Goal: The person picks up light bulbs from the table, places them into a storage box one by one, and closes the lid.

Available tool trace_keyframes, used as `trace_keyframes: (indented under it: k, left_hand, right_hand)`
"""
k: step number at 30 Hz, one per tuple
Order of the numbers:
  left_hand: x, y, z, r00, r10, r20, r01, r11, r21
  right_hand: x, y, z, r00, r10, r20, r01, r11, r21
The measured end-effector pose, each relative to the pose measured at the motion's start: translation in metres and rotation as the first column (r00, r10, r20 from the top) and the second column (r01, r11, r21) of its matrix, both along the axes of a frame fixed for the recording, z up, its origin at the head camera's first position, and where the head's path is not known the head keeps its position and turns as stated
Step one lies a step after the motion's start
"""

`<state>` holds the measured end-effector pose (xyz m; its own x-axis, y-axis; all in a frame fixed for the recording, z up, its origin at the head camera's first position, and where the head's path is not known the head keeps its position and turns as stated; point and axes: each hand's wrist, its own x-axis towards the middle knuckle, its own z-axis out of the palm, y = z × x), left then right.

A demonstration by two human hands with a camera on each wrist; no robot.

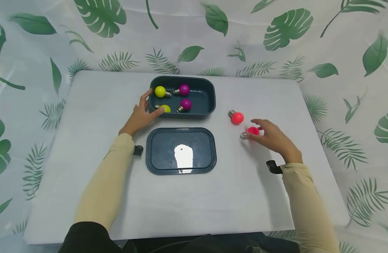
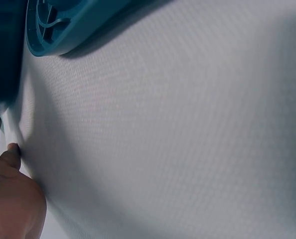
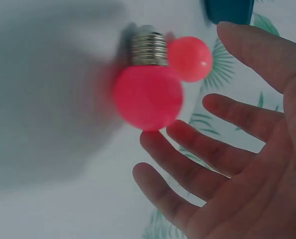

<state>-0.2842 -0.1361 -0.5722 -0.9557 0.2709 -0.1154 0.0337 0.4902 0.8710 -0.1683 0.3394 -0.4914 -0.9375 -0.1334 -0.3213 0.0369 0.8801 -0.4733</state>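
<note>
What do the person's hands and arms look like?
Left hand and right hand: no gloves. Plain beige left sleeve and right sleeve; black fabric above the left one. Small black left wrist unit and right wrist unit.

So we've got a plain white surface (image 1: 238, 203), with a pale backdrop (image 1: 181, 30) behind it and down both sides, all green monstera leaves (image 1: 287, 31) and skinny fronds (image 1: 343, 149).
</note>
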Motion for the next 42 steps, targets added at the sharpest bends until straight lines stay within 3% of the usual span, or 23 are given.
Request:
trace_keyframes:
  k: [10, 17, 29, 36, 42]
  left_hand:
    - [0.0, 0.003, 0.0, 1.0, -0.015, 0.01, 0.014, 1.0, 0.016]
    - [0.007, -0.011, 0.004, 0.999, 0.003, 0.035, -0.003, 1.0, 0.0]
    - [0.006, -0.002, 0.005, 0.999, -0.003, 0.038, 0.003, 1.0, -0.011]
    - [0.002, -0.001, -0.002, 1.0, -0.015, 0.013, 0.015, 1.0, 0.025]
    - [0.001, -0.002, -0.002, 1.0, -0.009, 0.029, 0.009, 1.0, 0.011]
  right_hand:
    - [0.02, 0.009, -0.022, 0.999, -0.036, -0.002, 0.036, 0.998, -0.053]
    - [0.017, 0.001, -0.034, 0.997, -0.005, -0.075, -0.002, 0.997, -0.082]
    - [0.021, 0.009, -0.042, 0.991, -0.025, -0.132, 0.016, 0.998, -0.065]
    - [0.021, 0.01, -0.045, 0.988, -0.017, -0.156, 0.012, 0.999, -0.031]
    - [0.021, 0.01, -0.045, 0.987, -0.027, -0.157, 0.021, 0.999, -0.041]
